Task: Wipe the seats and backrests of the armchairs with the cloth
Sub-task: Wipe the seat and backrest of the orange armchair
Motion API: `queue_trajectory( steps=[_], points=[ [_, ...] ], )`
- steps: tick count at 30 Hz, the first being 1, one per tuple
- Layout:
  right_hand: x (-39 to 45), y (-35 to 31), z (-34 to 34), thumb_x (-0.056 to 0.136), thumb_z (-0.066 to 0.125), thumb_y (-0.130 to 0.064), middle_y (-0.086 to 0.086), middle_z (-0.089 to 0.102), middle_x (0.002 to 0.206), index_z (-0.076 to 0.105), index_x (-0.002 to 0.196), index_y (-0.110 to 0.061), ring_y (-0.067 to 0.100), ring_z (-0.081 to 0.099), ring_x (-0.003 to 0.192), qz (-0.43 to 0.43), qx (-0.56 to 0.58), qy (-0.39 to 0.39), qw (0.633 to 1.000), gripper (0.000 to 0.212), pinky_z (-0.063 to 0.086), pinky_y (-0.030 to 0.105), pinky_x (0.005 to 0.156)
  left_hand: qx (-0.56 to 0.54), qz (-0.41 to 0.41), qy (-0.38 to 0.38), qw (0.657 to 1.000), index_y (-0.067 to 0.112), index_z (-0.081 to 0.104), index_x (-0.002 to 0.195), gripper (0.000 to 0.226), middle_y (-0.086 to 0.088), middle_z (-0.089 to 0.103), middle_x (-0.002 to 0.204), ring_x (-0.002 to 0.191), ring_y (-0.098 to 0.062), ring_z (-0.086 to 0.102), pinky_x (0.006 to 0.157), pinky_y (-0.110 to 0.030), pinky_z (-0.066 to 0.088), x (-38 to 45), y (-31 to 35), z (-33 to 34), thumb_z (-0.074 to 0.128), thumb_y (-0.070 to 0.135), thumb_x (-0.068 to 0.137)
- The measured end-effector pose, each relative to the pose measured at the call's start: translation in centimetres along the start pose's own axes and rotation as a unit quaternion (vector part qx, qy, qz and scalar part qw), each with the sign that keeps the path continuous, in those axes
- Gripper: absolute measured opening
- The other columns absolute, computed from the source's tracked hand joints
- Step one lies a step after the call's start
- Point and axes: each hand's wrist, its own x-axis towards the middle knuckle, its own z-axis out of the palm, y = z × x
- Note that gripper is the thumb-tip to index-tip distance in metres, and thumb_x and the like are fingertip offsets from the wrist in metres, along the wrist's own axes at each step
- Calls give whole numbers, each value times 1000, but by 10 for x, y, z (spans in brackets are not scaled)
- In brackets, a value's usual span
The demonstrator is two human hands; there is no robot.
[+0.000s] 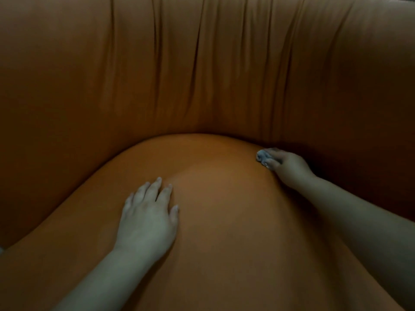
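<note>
Right hand (289,166) grip: fingers curled round bunched cloth (261,157), pressed at seat (213,221) rear edge beside backrest (202,75). Left hand (149,217) flat, bracing. I judge seat wiping underway; next, stroke forward.

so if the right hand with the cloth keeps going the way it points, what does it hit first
Probably the backrest: the right hand holds the cloth at the far right edge of the seat, fingers pointing up and left toward the crease between them. Depth is unclear.
</note>
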Motion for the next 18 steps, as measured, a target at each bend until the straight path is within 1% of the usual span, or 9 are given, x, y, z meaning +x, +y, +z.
queue_trajectory(
  steps=[3, 5, 6, 9, 11, 13, 14, 16, 18],
  points=[
    [-13, 8, -2, 96, 52, -24, 0, 42, 147, 53, 135, -23, 18, 36, 137, -20, -8, 16, 1000, 38, 22, 34, 116, -12, 5, -1, 1000, 29, 25, 150, 56, 6, 16, 159, 146, -17, 12, 119, -39, 11, 0, 8, 2, 30, 47, 97],
    [-22, 8, -1, 96, 53, -23, 0, 37, 150, 52, 136, -23, 17, 32, 139, -33, -24, 26, 999, 40, 16, 27, 116, -8, 12, 1, 1000, 28, 25, 150, 57, 5, 18, 159, 146, -17, 12, 118, -38, 11, 1, 13, 3, 30, 47, 97],
    [-27, 8, 0, 96, 53, -23, 0, 36, 151, 51, 136, -23, 17, 30, 140, -38, -34, 29, 998, 40, 14, 23, 112, -5, 15, 1, 1000, 28, 25, 150, 57, 5, 18, 159, 145, -17, 12, 118, -38, 11, 2, 15, 4, 30, 47, 97],
    [-45, -5, 4, 95, 55, -24, 1, 34, 152, 50, 136, -25, 17, 28, 140, -62, -86, 28, 994, 42, 13, 21, 111, -2, 20, 0, 1000, 27, 27, 149, 56, 5, 19, 159, 145, -18, 13, 118, -38, 11, 6, 22, 4, 30, 47, 97],
    [-64, -22, 16, 94, 55, -28, -1, 32, 153, 50, 136, -30, 16, 26, 141, -112, -119, 8, 987, 42, 11, 21, 114, -1, 17, -1, 1000, 27, 29, 149, 55, 4, 21, 158, 145, -18, 15, 118, -38, 13, 8, 25, 5, 32, 46, 98],
    [-86, -42, 34, 94, 55, -30, -3, 30, 154, 51, 135, -34, 15, 25, 142, -197, -126, -31, 972, 41, 7, 18, 114, 9, 16, -1, 1000, 27, 31, 148, 54, 4, 24, 157, 143, -19, 19, 117, -38, 17, 7, 26, 4, 33, 46, 97],
    [-97, -50, 42, 94, 55, -30, -4, 29, 154, 52, 134, -35, 15, 24, 143, -235, -118, -55, 963, 41, 7, 20, 114, 13, 15, -2, 1000, 27, 33, 147, 54, 3, 26, 156, 142, -19, 21, 116, -39, 19, 7, 25, 3, 35, 47, 96],
    [-112, -57, 50, 94, 55, -31, -8, 28, 154, 50, 135, -37, 15, 22, 143, -268, -94, -94, 954, 42, 12, 27, 116, 17, 12, -4, 1000, 27, 35, 146, 55, 3, 29, 154, 141, -19, 24, 115, -40, 22, 5, 22, 1, 37, 48, 95],
    [-105, -51, 43, 94, 56, -30, -8, 28, 154, 50, 135, -36, 14, 24, 143, -270, -81, -112, 953, 42, 13, 26, 117, 24, 9, -7, 1000, 28, 35, 146, 56, 3, 30, 154, 141, -19, 25, 114, -40, 23, 4, 18, 0, 36, 49, 95]
  ],
)
